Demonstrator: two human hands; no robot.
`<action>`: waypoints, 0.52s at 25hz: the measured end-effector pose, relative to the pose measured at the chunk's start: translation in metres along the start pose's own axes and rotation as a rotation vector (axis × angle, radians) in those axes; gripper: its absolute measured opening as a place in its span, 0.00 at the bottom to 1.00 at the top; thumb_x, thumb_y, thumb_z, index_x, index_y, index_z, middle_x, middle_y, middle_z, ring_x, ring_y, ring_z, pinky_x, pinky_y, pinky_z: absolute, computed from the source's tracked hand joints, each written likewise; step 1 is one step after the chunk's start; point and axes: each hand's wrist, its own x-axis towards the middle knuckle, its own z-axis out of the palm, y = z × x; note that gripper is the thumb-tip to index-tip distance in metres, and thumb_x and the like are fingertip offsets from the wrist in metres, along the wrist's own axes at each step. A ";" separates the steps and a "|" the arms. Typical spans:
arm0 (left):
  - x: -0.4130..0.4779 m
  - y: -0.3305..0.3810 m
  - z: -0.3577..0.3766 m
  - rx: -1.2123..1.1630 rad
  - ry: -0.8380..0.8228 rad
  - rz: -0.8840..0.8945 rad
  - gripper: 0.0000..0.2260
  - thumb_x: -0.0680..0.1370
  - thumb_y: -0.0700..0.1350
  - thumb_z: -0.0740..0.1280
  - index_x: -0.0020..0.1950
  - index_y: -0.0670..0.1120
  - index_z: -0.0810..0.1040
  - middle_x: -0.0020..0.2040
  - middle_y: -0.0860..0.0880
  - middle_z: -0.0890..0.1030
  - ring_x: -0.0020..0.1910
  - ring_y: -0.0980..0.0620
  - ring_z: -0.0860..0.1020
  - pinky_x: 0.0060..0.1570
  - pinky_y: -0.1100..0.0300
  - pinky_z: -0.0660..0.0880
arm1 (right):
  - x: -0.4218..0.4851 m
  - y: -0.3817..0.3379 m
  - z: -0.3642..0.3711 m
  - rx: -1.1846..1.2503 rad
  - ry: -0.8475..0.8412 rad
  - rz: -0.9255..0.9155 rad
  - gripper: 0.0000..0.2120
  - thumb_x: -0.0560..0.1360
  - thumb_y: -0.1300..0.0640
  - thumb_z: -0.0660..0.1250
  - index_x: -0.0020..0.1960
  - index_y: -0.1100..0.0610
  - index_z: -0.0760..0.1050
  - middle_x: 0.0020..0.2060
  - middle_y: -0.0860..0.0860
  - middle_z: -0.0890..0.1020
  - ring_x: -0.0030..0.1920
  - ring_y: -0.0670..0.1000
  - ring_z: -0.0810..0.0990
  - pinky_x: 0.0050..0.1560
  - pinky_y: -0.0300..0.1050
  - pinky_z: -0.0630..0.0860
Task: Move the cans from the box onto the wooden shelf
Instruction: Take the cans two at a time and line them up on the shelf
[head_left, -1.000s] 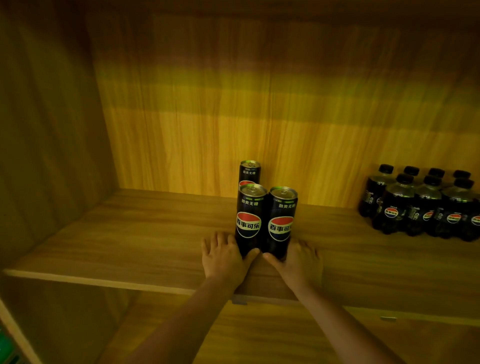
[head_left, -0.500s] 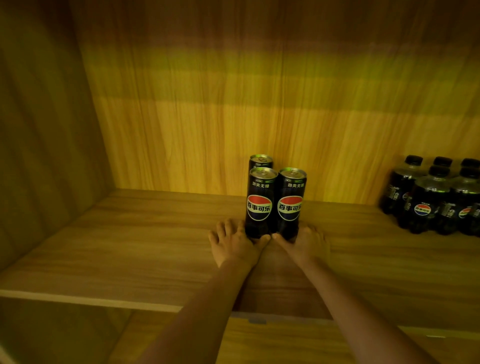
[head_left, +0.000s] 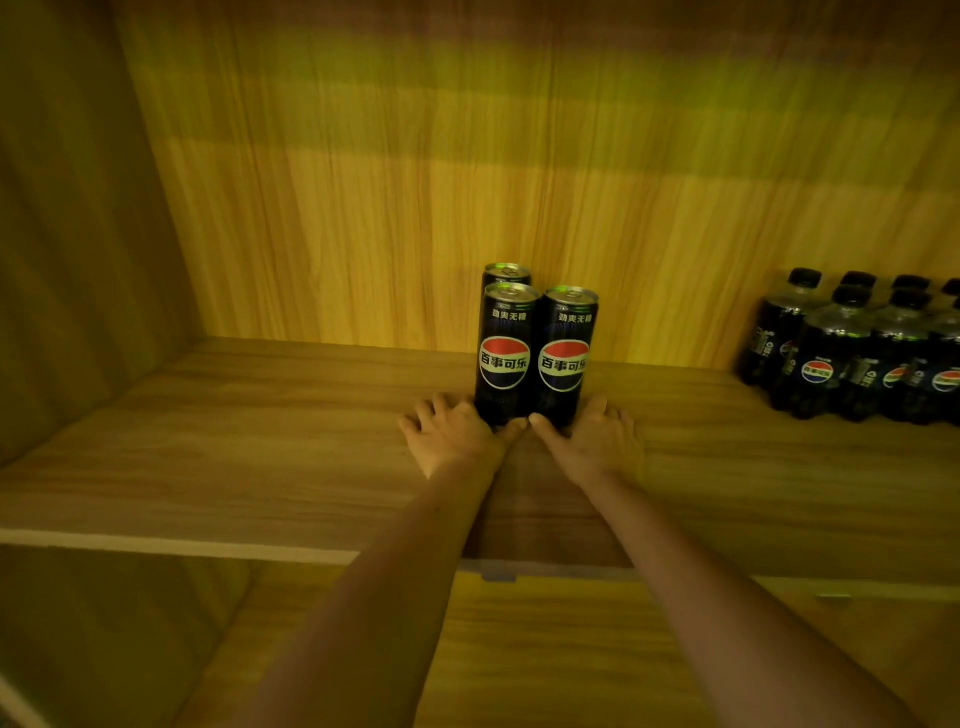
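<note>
Bottles (head_left: 852, 353) stand well right of the cans (head_left: 506, 358); back panel (head_left: 363, 234) behind.

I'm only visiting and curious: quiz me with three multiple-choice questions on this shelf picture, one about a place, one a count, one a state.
1. Where do the bottles stand, seen from the cans?
A) left
B) right
C) on top

2. How many cans show?
A) one
B) six
C) three

3. How do the left hand and right hand lie?
A) open on the shelf, at the cans' bases
B) lifting a can
C) clenched in the air

Answers:
1 B: the bottles cluster at the shelf's right end.
2 C: two stand in front, and one top shows behind.
3 A: the fingers are spread on the wood, with the thumbs at the front cans' bases.
</note>
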 end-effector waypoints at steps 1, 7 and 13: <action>-0.002 -0.001 -0.001 -0.042 0.026 -0.010 0.40 0.66 0.73 0.58 0.68 0.45 0.67 0.70 0.40 0.67 0.70 0.40 0.63 0.69 0.42 0.58 | -0.007 0.002 -0.004 0.008 0.012 0.003 0.33 0.70 0.35 0.61 0.60 0.61 0.67 0.61 0.60 0.75 0.63 0.60 0.70 0.62 0.54 0.67; -0.056 -0.020 -0.032 -0.242 0.166 0.169 0.32 0.74 0.60 0.60 0.73 0.44 0.59 0.73 0.43 0.64 0.72 0.43 0.62 0.71 0.47 0.55 | -0.079 0.019 -0.051 -0.081 -0.203 -0.260 0.33 0.75 0.41 0.57 0.72 0.59 0.54 0.72 0.57 0.62 0.71 0.57 0.62 0.70 0.50 0.60; -0.132 -0.048 -0.105 -0.017 -0.046 0.345 0.36 0.75 0.61 0.59 0.76 0.46 0.50 0.77 0.46 0.56 0.75 0.47 0.56 0.73 0.51 0.53 | -0.129 0.005 -0.126 -0.016 -0.333 -0.377 0.34 0.75 0.45 0.60 0.74 0.59 0.51 0.73 0.56 0.60 0.73 0.56 0.58 0.73 0.49 0.55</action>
